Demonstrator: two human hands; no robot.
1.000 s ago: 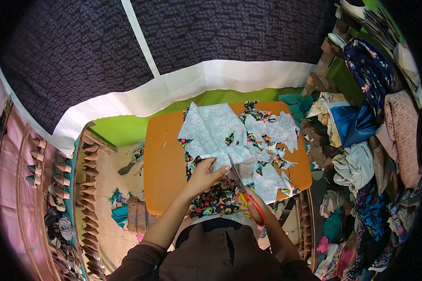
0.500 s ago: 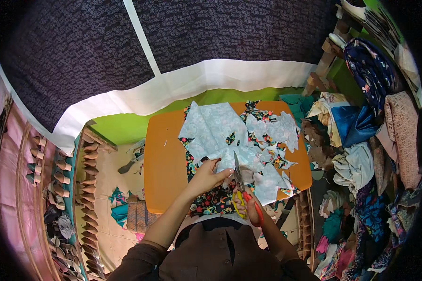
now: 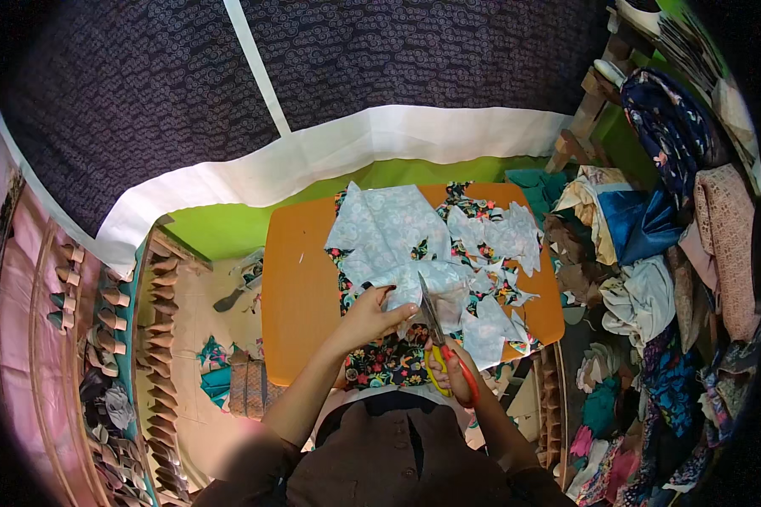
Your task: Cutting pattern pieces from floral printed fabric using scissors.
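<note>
Right of scissors (image 3: 432, 315), fabric scraps (image 3: 487, 329), piled cloth (image 3: 638, 294)

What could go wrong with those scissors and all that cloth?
The scissors in the right hand are close to the left hand, so a slip might nick a finger. The pale cloth lies among dark flowery cloth, so a snip could catch the wrong bit. Some jagged scraps lie near the table's right side, so a tug might knock them off.
</note>
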